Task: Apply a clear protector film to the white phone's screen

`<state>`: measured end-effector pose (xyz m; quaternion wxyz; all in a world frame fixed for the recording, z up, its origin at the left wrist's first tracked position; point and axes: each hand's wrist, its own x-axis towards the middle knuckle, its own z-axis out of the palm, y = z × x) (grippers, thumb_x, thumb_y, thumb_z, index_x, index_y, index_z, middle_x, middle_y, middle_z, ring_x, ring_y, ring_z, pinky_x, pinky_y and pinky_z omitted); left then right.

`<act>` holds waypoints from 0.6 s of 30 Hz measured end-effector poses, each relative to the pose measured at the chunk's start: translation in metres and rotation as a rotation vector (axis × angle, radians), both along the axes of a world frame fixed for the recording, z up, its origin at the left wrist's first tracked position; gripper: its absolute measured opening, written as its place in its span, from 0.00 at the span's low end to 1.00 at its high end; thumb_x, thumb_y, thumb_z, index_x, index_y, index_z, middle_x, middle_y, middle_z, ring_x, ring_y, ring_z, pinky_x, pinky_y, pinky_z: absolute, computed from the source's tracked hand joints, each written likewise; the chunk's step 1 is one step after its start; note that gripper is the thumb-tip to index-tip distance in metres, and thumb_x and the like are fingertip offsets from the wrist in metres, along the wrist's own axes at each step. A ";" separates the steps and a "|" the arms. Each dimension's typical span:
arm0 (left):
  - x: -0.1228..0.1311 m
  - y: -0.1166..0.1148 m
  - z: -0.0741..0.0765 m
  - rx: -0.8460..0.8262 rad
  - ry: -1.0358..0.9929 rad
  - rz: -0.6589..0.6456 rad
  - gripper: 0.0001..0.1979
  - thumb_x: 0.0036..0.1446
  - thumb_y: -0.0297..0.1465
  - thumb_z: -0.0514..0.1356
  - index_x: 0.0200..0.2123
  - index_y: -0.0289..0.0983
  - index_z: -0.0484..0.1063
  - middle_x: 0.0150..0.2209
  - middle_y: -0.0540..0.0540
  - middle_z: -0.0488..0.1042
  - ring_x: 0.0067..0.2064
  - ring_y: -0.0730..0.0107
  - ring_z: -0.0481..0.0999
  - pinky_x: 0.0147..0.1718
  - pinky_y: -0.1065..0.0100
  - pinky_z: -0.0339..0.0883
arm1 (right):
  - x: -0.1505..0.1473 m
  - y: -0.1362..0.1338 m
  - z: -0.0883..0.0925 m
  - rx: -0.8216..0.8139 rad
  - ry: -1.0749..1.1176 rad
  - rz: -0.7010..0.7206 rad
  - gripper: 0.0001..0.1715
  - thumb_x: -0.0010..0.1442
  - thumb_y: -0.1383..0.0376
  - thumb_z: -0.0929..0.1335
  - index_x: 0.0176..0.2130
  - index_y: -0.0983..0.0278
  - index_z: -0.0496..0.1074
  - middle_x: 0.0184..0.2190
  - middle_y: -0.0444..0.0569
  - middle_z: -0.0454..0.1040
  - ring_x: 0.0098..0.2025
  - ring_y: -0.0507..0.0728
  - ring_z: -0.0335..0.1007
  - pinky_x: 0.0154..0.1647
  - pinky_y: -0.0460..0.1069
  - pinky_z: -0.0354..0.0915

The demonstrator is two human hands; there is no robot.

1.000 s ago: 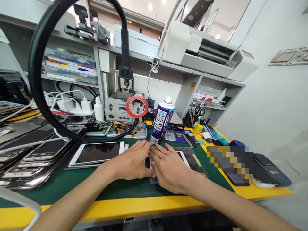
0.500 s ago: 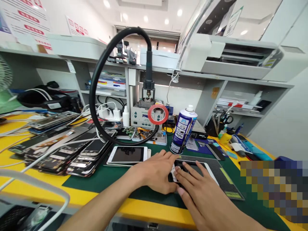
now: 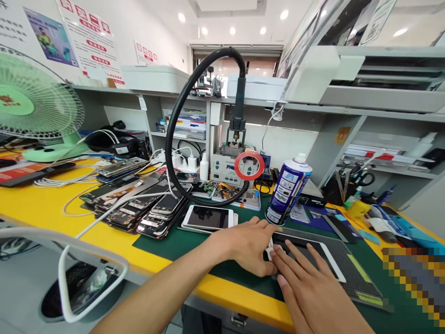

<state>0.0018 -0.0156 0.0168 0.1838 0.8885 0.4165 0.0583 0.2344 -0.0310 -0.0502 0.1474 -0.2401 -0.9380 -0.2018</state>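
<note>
Bench, yellow top [image 3: 239, 297], smooth green mat [image 3: 167, 243] over it. Landmark: spray can [image 3: 288, 190], glossy blue cylinder, upright. In front of the can, a white-framed phone [image 3: 320, 246], flat dark glass, lies on a gridded grey pad [image 3: 358, 278]. Left hand [image 3: 246, 246] curved about the phone's left end; cannot tell if it pinches. Right hand [image 3: 308, 285] over the glass, fingers loosely spread. Left of the can, stacked screens [image 3: 128, 208]. Versus half a second ago: view swung left, more of the wire-caged green fan [image 3: 41, 99] showing, far left of the can; both hands remain at the phone.
</note>
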 end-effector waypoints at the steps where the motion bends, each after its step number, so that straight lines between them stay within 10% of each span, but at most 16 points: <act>1: 0.000 -0.001 0.001 0.003 -0.002 -0.004 0.46 0.56 0.48 0.58 0.71 0.32 0.49 0.66 0.33 0.63 0.67 0.39 0.61 0.61 0.48 0.63 | 0.005 -0.003 -0.002 -0.006 0.011 0.008 0.28 0.70 0.59 0.62 0.67 0.53 0.66 0.63 0.46 0.70 0.62 0.74 0.68 0.57 0.75 0.62; 11: 0.000 -0.005 0.010 0.030 0.023 -0.019 0.42 0.54 0.34 0.58 0.70 0.31 0.52 0.64 0.33 0.66 0.65 0.47 0.66 0.63 0.55 0.61 | -0.023 -0.015 -0.012 -0.008 0.081 -0.057 0.30 0.69 0.58 0.62 0.68 0.60 0.65 0.62 0.55 0.70 0.63 0.77 0.67 0.58 0.77 0.59; 18: 0.001 -0.004 0.011 0.011 -0.004 -0.006 0.41 0.57 0.32 0.56 0.72 0.32 0.49 0.66 0.33 0.65 0.66 0.48 0.65 0.60 0.54 0.65 | -0.024 -0.042 0.001 0.043 0.152 -0.241 0.28 0.72 0.56 0.62 0.63 0.67 0.71 0.65 0.50 0.68 0.67 0.72 0.60 0.72 0.70 0.30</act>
